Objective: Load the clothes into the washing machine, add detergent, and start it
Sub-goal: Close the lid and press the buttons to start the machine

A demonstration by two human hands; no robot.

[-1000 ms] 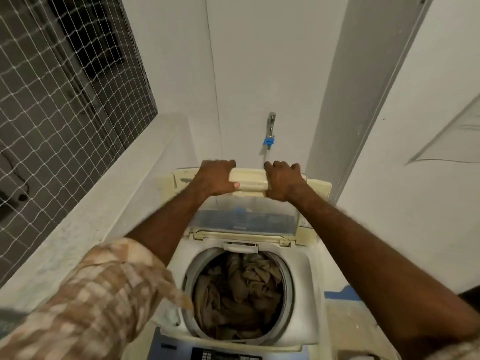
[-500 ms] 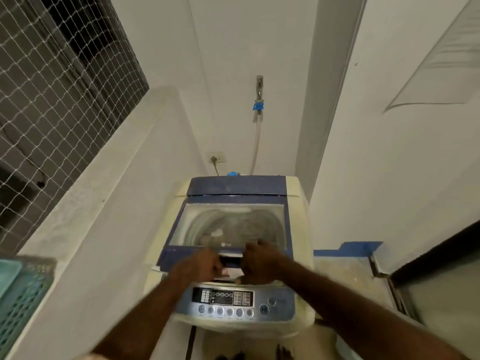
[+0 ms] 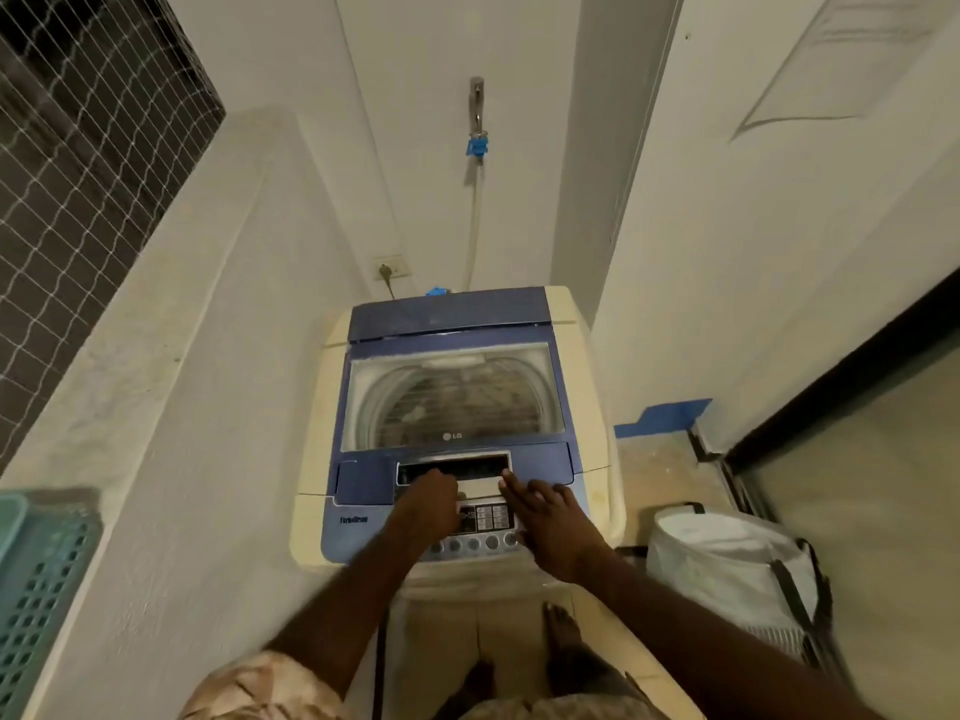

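The washing machine (image 3: 584, 324), cream with a blue top, stands against the back wall with its glass lid (image 3: 452, 397) down. Brown clothes (image 3: 467, 405) show dimly in the drum through the glass. My left hand (image 3: 423, 504) is curled at the lid handle (image 3: 480, 485), its fingers tucked into the recess at the lid's front edge. My right hand (image 3: 545, 517) lies flat with fingers apart over the right side of the control panel (image 3: 485, 519), holding nothing. No detergent is in sight.
A white laundry bag (image 3: 727, 558) with dark straps stands on the floor right of the machine. A teal basket (image 3: 36, 589) sits on the left ledge. A tap (image 3: 476, 101) with a hose and a wall socket (image 3: 389, 267) are behind the machine. My bare feet (image 3: 561, 626) stand in front.
The raised lid has come down onto the machine and is now closed. My right hand has come off the handle and spread flat; my view has pulled back.
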